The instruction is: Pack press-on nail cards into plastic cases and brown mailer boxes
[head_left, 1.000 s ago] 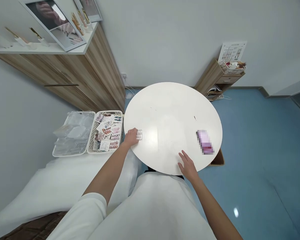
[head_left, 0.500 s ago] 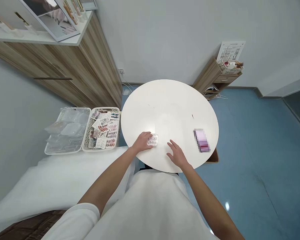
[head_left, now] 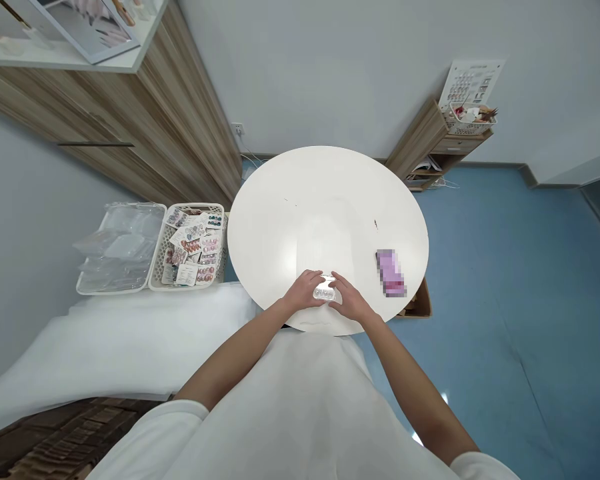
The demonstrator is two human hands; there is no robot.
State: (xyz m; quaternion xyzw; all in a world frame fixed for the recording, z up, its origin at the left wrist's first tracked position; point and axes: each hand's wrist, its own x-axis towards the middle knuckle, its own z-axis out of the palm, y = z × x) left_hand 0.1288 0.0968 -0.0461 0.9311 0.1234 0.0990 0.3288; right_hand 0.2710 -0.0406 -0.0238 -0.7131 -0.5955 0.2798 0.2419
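Note:
Between my two hands, near the front edge of the round white table [head_left: 260,233], is a small clear plastic case [head_left: 325,292]. Rows of small, pale, shiny pieces that look like press-on nails show through it. My left hand [head_left: 304,291] grips the case's left side, thumb at the near edge and fingers at the far edge. On the opposite side my right hand [head_left: 351,299] has its fingers curled round the right edge. Parts of the case are covered by the fingertips.
A purple blurred-out object [head_left: 391,273] lies on the table's right side. To the left stand a white basket [head_left: 153,277] of carded nail sets and a white bin [head_left: 83,288] of clear plastic packaging. A wooden cabinet [head_left: 180,120] and a small shelf unit [head_left: 420,143] stand behind.
The clear case has moved right, toward the table's front middle, with my left hand. My right hand was open and apart from it; now it holds the case's right side.

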